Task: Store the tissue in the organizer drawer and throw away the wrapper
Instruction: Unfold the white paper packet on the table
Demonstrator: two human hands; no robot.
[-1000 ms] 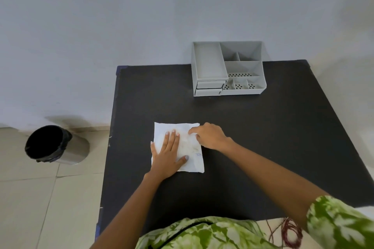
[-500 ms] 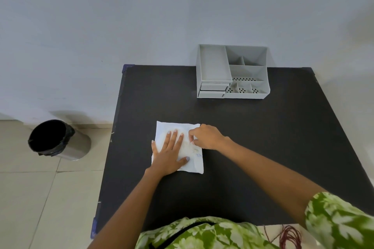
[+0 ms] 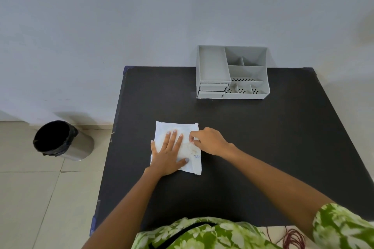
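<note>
A white wrapped tissue pack (image 3: 183, 129) lies flat on the black table (image 3: 253, 137), left of centre. My left hand (image 3: 169, 152) presses flat on it, fingers spread. My right hand (image 3: 210, 140) pinches the wrapper at the pack's right edge. The grey organizer (image 3: 231, 73) stands at the table's far edge against the wall, its two small drawers (image 3: 212, 90) at the front left both closed. A bin (image 3: 60, 140) with a black liner stands on the floor to the left of the table.
A pale wall rises right behind the table. Tiled floor lies to the left around the bin. A coil of red cord (image 3: 293, 238) lies near the table's front right corner, by my green patterned sleeve.
The view has tilted slightly, so everything sits a little lower in frame. My right hand's fingers have closed more tightly on the wrapper's right edge. My left hand stays flat.
</note>
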